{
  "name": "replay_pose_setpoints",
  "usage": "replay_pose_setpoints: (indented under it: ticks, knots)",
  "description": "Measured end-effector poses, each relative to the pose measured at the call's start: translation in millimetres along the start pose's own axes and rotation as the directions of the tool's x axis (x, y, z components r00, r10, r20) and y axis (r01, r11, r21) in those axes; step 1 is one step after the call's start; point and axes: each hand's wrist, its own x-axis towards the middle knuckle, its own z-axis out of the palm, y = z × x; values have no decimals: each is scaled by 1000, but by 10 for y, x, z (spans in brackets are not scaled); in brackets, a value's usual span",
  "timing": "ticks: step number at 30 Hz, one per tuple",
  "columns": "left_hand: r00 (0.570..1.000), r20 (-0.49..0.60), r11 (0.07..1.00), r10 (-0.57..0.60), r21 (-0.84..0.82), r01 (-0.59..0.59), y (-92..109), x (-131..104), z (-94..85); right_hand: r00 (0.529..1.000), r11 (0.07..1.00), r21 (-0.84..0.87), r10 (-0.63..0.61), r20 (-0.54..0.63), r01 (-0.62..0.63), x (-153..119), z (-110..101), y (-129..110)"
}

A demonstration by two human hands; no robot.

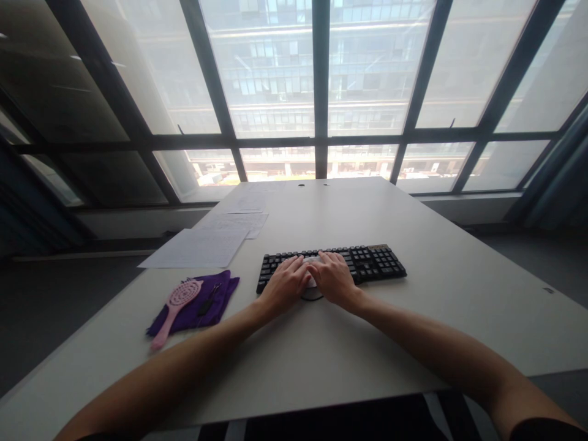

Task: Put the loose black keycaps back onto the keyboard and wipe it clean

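A black keyboard (374, 262) lies at a slight angle across the middle of the white table. Over its left half, a small white object (312, 262) shows between my two hands; most of it is covered, so I cannot tell its kind. My left hand (285, 283) holds its left side, fingers close together. From the right, my right hand (334, 277) grips the same object, its fingers reaching over the keys. A short dark loop of cable (313, 298) shows on the table just below the hands.
To the left, a pink hairbrush (182, 295) and a small dark item (209, 301) lie on a folded purple cloth (225, 306). Printed paper sheets (197, 248) lie along the table's (441, 288) left edge. Large windows (275, 73) stand beyond the far end.
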Motion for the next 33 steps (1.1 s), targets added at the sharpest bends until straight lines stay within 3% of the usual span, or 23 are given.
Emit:
replay_pose_setpoints:
  ticks: [7,14,22,33]
  knots:
    - [999,-37,999,19,-42,-21,26,43,-79,999,999,8,-31,-24,31,1,-32,-17]
    - [999,-33,998,-39,47,41,-64,120,-22,996,999,-11,-51,-69,51,81,116,35]
    - [993,117,1000,0,25,-3,-109,112,27,995,996,35,-87,50,85,123,190,44]
    - [995,94,1000,15,-19,-14,-138,104,34,994,998,41,-54,99,50,134,176,37]
